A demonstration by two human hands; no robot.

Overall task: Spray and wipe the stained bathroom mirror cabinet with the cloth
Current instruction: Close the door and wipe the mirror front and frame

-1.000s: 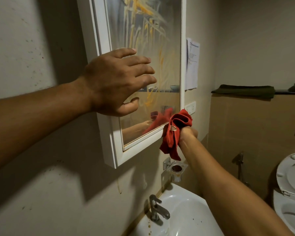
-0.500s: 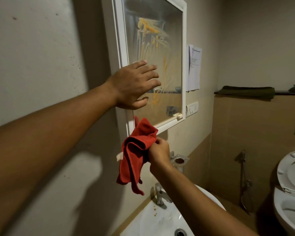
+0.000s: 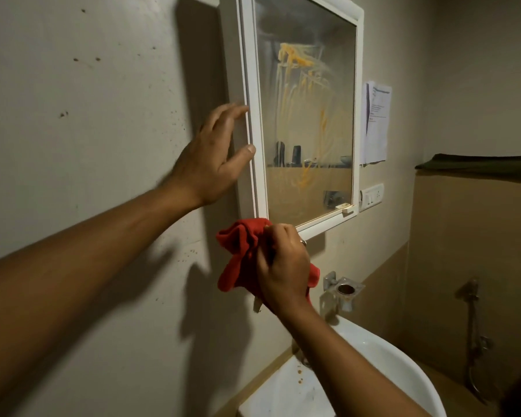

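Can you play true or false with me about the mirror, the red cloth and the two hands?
1. The right hand grips the crumpled red cloth. True.
2. The glass of the white-framed mirror cabinet is spotless. False: yellow-orange streaks smear it.
3. The left hand touches the cabinet's left frame edge. True.
4. The cloth is pressed on the middle of the glass. False: it is bunched at the cabinet's lower left corner.

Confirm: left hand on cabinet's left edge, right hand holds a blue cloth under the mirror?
Wrong colour: the cloth is red, per the head view. Left hand is on the cabinet's left edge; right hand holds the cloth under the mirror.
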